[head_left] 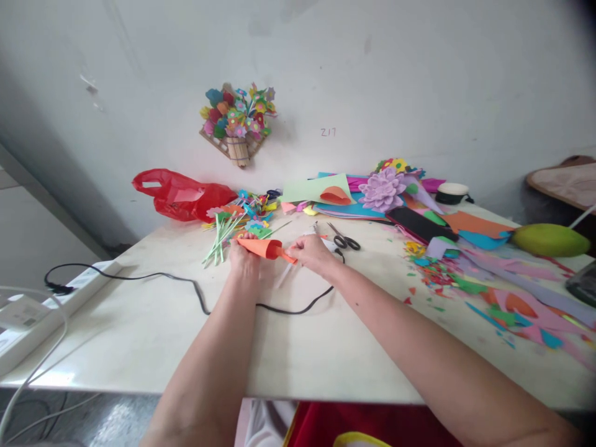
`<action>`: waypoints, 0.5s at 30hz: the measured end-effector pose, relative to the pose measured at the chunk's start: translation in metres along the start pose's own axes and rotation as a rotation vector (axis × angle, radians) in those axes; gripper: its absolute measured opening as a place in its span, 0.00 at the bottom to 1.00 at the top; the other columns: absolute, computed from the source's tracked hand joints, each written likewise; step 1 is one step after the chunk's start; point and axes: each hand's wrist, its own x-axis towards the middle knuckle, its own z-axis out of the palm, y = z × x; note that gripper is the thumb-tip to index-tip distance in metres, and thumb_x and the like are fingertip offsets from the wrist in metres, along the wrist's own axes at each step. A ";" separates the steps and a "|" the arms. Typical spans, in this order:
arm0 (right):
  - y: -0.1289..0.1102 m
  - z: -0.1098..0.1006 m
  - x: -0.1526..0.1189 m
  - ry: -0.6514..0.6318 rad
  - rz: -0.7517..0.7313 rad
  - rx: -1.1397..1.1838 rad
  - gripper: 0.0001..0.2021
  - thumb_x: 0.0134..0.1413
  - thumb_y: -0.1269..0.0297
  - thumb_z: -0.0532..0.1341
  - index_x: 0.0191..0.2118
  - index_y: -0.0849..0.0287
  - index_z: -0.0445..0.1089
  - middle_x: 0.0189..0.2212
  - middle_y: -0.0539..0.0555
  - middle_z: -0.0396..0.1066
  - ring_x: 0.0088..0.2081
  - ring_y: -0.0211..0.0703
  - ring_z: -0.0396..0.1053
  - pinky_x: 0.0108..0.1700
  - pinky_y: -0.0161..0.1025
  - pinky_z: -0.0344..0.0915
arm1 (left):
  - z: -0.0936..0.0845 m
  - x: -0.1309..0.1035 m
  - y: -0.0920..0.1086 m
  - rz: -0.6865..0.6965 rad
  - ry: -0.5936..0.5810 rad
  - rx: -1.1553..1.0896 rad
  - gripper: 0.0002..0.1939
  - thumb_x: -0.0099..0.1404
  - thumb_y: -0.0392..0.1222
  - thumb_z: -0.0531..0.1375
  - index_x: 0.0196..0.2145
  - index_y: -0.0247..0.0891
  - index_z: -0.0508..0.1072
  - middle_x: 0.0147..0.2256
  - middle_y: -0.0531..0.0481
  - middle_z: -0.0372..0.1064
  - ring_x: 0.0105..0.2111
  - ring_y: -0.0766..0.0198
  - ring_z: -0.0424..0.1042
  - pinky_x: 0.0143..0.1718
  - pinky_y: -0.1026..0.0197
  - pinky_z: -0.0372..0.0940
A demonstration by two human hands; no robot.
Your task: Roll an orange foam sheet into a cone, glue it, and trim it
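Observation:
My left hand (246, 253) is closed round the narrow end of an orange foam cone (266, 248), its wide mouth facing right. My right hand (311, 253) pinches a narrow orange foam strip (289, 255) at the mouth of the cone. Whether strip and cone are joined, I cannot tell. Behind my right hand lies a glue gun (328, 243), mostly hidden, with its black cord (298, 310) running across the table. Black-handled scissors (344, 238) rest to its right. Pale green sticks (220, 239) lie to the left of my left hand.
A red plastic bag (186, 195) sits at the back left. Coloured foam sheets (321, 186), a purple foam flower (382, 187) and a black phone (421, 225) lie at the back right. Foam scraps (433, 273) cover the right side. A white power strip (60, 310) runs along the left edge.

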 end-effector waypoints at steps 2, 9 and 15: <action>0.000 -0.014 0.001 -0.119 -0.023 0.155 0.06 0.39 0.67 0.60 0.20 0.63 0.67 0.16 0.47 0.64 0.20 0.31 0.59 0.23 0.30 0.55 | 0.000 0.000 0.002 -0.027 0.013 -0.014 0.15 0.65 0.35 0.42 0.22 0.36 0.58 0.20 0.55 0.55 0.17 0.74 0.59 0.20 0.71 0.61; 0.009 -0.056 0.005 -0.322 -0.081 0.381 0.11 0.36 0.61 0.64 0.22 0.65 0.68 0.15 0.47 0.64 0.16 0.27 0.54 0.17 0.28 0.46 | 0.012 -0.017 0.005 -0.179 0.043 -0.048 0.13 0.65 0.32 0.42 0.31 0.35 0.64 0.22 0.52 0.63 0.20 0.72 0.66 0.22 0.71 0.65; 0.029 -0.069 0.022 0.158 -0.003 0.455 0.10 0.41 0.60 0.61 0.26 0.64 0.68 0.15 0.47 0.62 0.14 0.27 0.52 0.16 0.28 0.46 | 0.014 -0.020 0.006 -0.282 -0.002 -0.020 0.16 0.66 0.31 0.40 0.38 0.35 0.66 0.24 0.50 0.67 0.23 0.70 0.70 0.22 0.70 0.67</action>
